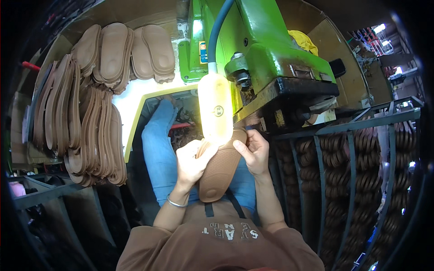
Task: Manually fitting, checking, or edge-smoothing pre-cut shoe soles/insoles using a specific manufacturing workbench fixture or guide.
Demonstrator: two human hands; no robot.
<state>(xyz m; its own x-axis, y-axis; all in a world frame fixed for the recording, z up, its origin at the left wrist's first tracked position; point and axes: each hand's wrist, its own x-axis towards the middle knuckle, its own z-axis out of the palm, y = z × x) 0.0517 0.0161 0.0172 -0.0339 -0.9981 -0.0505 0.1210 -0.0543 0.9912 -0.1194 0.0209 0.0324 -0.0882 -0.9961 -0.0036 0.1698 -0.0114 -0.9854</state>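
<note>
Between my hands is a brown shoe sole, its textured face up and its rounded end toward my body. My left hand grips its left edge, thumb on top. On the opposite edge my right hand pinches it near the far end, thumb also on top. A glowing lamp on a grey-blue flexible neck hangs over the sole's far part and hides some of it. Just beyond stands a green machine with a dark, oily head, to the right of the lamp.
Many brown soles are stacked at the left of the white table, with more soles behind. The table's yellow edge borders a cut-out above my legs. A metal rack full of brown pieces stands at right, a yellow cloth behind the machine.
</note>
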